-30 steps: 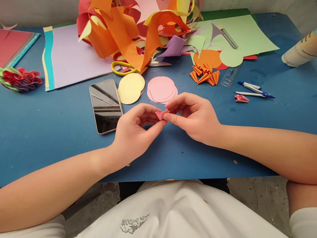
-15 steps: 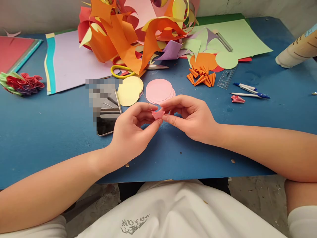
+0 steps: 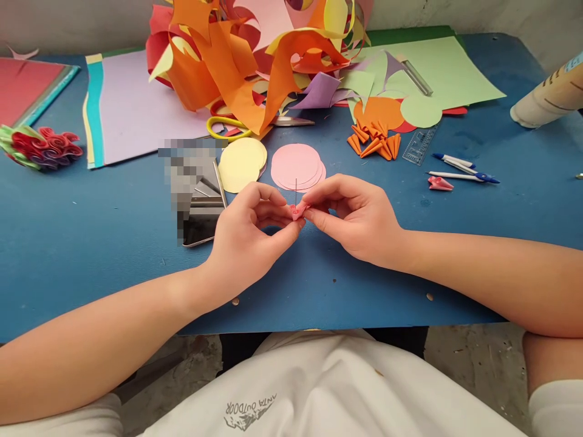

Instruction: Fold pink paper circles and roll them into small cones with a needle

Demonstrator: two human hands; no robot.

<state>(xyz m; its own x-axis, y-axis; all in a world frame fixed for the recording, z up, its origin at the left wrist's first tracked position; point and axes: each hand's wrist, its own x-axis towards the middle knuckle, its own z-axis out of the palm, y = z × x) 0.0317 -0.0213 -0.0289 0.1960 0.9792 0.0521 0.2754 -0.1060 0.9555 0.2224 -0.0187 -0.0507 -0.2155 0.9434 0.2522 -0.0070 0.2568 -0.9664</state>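
Between my two hands is a small piece of pink paper [image 3: 296,211], partly curled, its lower part hidden by fingertips. A thin needle-like rod [image 3: 296,191] stands upright out of it. My left hand [image 3: 248,233] pinches the paper from the left with thumb and fingertips. From the other side, my right hand [image 3: 350,215] pinches its right edge. Just beyond them lie pink paper circles [image 3: 297,165] in a stack, with pale yellow circles [image 3: 239,164] to their left. A rolled pink paper piece [image 3: 440,183] rests further right.
Yellow-handled scissors [image 3: 228,128] lie under a heap of orange paper scraps [image 3: 228,60]. Orange paper cones [image 3: 376,139], a clear ruler [image 3: 419,144] and pens [image 3: 469,170] are on the right. A phone-like dark object [image 3: 200,227], partly blurred, sits by my left hand. A bottle [image 3: 546,94] stands far right.
The pink paper has turned and looks narrower and more curled between my fingers. The thin rod has swung from a leftward slant to upright. Both hands keep their pinch.
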